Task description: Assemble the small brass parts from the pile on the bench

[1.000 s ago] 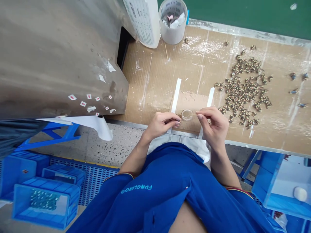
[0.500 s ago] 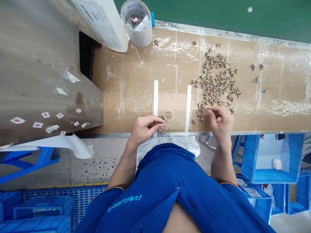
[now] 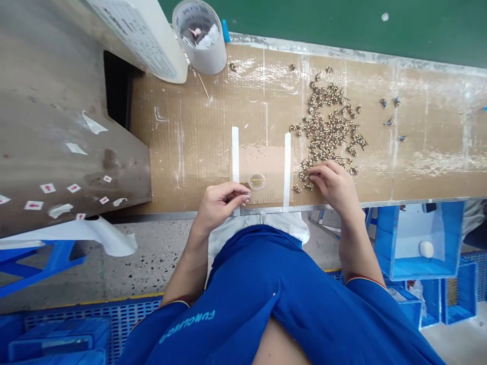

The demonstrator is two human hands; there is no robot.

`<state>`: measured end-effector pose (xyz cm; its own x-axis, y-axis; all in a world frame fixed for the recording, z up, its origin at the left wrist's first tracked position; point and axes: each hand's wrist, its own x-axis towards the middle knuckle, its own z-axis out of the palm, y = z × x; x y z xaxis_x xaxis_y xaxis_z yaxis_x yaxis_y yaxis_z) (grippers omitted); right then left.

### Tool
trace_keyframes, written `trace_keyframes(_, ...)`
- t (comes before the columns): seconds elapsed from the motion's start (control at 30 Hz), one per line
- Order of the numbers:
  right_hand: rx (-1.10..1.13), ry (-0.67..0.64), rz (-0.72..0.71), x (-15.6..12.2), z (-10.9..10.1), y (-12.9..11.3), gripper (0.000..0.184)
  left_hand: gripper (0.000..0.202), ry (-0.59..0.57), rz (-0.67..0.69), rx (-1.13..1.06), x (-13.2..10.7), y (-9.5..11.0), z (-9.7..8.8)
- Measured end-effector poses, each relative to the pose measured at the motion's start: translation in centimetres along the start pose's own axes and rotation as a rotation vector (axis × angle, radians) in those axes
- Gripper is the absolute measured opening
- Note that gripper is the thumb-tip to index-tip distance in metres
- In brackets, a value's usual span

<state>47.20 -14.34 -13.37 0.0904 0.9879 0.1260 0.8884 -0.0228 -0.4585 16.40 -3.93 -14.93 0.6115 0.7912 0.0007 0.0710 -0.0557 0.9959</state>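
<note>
The right hand (image 3: 335,186) curls at the near edge of a pile of brass fittings (image 3: 327,129), touching it. The left hand (image 3: 223,207) pinches just beside a clear dish (image 3: 256,181) on the counter (image 3: 198,126). Neither grip's hold can be told. The blue shirt (image 3: 186,327) reads roughly "FUNGLING".

Here we are: a heap of tiny brass-coloured fittings (image 3: 327,126) is sprawling across the cardboard bench cover (image 3: 182,137), the pieces lying jumbled every which way, and the right hand (image 3: 335,185) is pinching in at the heap's lower edge. The left hand (image 3: 224,203) is hovering with its fingertips pressed together, just beside a small clear round dish (image 3: 256,181) sitting flat between two white tape strips (image 3: 235,162), with a thin pin (image 3: 262,179) lying across it.
</note>
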Motion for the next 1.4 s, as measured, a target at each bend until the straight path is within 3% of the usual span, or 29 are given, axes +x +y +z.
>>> trace_keyframes(0.43, -0.051, 0.033, -0.002, 0.0, 0.0, -0.5, 0.011, 0.01, 0.004, 0.012, 0.007, -0.1, -0.2, -0.1)
trace_keyframes(0.6, 0.056, 0.047, 0.015, 0.7, -0.2, -0.8, 0.008, 0.009, 0.001, 0.022, 0.007, -0.1, 0.0, -0.1)
trace_keyframes(0.8, 0.291, 0.15, 0.223, 0.8, -0.2, -0.6, 0.005, 0.011, -0.002, 0.012, 0.023, -0.2, 0.1, -0.1)
trace_keyframes(0.9, 0.361, 0.181, 0.312, 0.9, -0.4, -0.5, 0.015, 0.012, 0.005, 0.01, 0.024, -0.2, 0.0, -0.1)
trace_keyframes(1.17, 0.157, 0.27, 0.255, 1.1, -0.7, -0.4, 0.016, 0.013, 0.026, 0.033, 0.037, -0.3, -0.3, 0.0)
trace_keyframes(1.4, 0.03, 0.055, 0.149, 0.6, -0.7, -1.2, 0.012, 0.015, 0.026, 0.036, 0.048, -0.3, -0.2, 0.0)
